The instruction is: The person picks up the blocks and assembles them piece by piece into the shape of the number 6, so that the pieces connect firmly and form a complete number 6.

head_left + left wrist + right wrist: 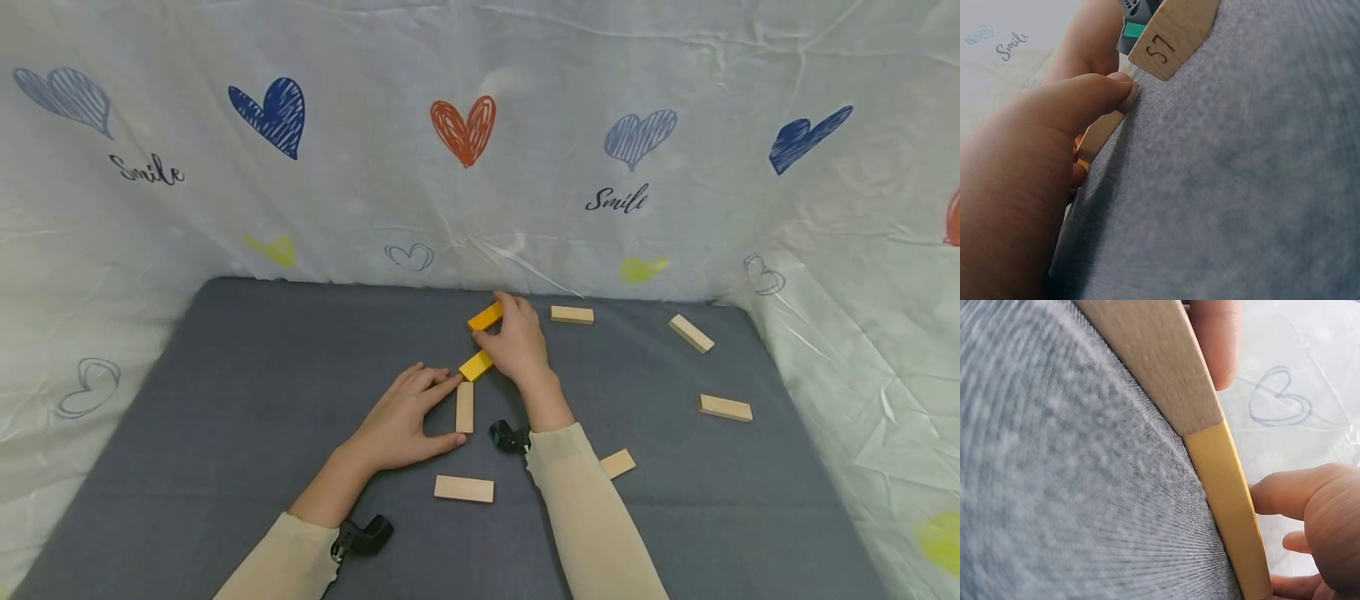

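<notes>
A plain wooden block stands in front of me, its far end meeting a yellow block. My left hand holds the plain block lengthwise, thumb at its near end and index finger at its far end. Farther back, my right hand pinches a second yellow block between thumb and fingers; the hand hides part of both yellow blocks. In the right wrist view, the nearer yellow block and the plain block touch end to end.
Loose plain blocks lie about the grey cloth: one nearer me, another partly behind my right sleeve, and several to the right, including the back block. A white curtain with hearts borders the table's back.
</notes>
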The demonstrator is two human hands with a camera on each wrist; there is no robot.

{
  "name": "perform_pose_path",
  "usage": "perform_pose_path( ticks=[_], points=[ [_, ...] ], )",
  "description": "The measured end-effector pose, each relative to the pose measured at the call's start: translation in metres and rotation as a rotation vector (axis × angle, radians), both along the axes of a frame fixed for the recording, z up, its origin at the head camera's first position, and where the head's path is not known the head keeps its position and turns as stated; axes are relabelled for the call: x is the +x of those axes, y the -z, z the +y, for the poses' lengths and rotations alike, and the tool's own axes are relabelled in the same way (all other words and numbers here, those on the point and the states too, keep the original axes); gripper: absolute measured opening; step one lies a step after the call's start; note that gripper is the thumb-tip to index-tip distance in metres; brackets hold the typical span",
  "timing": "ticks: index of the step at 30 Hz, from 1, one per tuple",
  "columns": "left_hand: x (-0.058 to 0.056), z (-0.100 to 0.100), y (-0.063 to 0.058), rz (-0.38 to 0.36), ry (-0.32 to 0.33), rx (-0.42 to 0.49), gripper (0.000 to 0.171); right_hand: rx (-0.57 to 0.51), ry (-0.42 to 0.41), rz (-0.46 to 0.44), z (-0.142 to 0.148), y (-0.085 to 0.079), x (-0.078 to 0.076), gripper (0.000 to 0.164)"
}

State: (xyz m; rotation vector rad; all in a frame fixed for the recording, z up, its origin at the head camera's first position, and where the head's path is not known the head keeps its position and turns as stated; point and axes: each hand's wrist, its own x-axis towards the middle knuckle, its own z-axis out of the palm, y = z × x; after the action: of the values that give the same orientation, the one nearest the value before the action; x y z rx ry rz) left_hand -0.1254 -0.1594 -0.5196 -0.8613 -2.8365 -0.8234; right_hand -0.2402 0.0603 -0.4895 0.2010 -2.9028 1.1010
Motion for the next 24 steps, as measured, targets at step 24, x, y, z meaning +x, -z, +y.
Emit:
perform_pose_path(
  ticks=[24],
  points=[
    [0.002,0.000,-0.001,-0.018,-0.015,0.008,0.087,-0.173,0.029,-0.022,0.014,-0.002,0.004,0.079]
  ],
)
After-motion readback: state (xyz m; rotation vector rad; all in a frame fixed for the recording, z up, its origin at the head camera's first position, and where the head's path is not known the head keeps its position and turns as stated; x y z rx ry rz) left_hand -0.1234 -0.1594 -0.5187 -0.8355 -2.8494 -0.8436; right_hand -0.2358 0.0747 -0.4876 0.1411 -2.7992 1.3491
